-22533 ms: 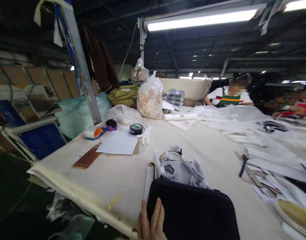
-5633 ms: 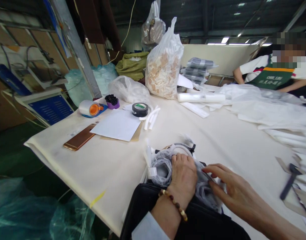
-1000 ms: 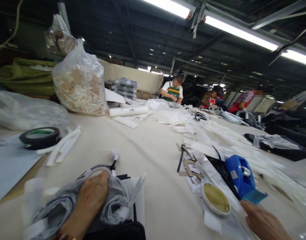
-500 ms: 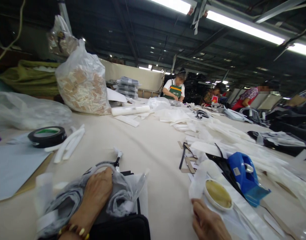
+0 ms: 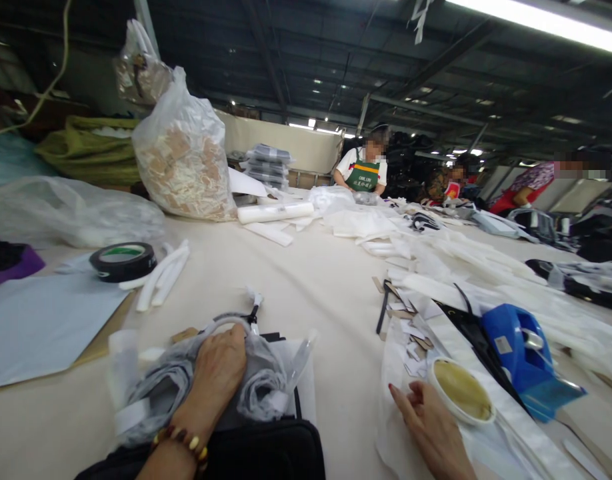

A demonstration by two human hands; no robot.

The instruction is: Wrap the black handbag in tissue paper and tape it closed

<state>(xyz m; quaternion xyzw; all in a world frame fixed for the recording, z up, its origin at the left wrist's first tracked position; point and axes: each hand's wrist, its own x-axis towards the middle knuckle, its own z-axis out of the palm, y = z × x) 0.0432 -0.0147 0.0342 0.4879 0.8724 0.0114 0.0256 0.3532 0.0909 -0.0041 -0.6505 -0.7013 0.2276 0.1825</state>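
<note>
In front of me is a black bag (image 5: pixel 271 447) with grey straps (image 5: pixel 266 393) coiled and wrapped in thin, see-through film. My left hand (image 5: pixel 223 363), a beaded bracelet at its wrist, is closed round the bag's wrapped carry handle (image 5: pixel 221 320); the fingertips are partly hidden. To the right, my right hand (image 5: pixel 429 423) is open above a thin white sheet (image 5: pixel 389 413), index finger stretched out and nothing visibly held. Right beside it stands a round white dish (image 5: pixel 461 390) with a yellowish-brown inside.
A blue tape dispenser (image 5: pixel 519 353) and scattered card scraps (image 5: pixel 413 350) lie at right. On the left are a black tape roll (image 5: pixel 123 261), white tubes (image 5: pixel 161 277) and a pale blue sheet (image 5: pixel 51 320). A full plastic bag (image 5: pixel 186 153) stands behind; co-workers are farther back.
My right hand has let go of the thin white sheet, which now lies flatter, baring more card scraps. My left hand stays on the handle. The view has shifted left.
</note>
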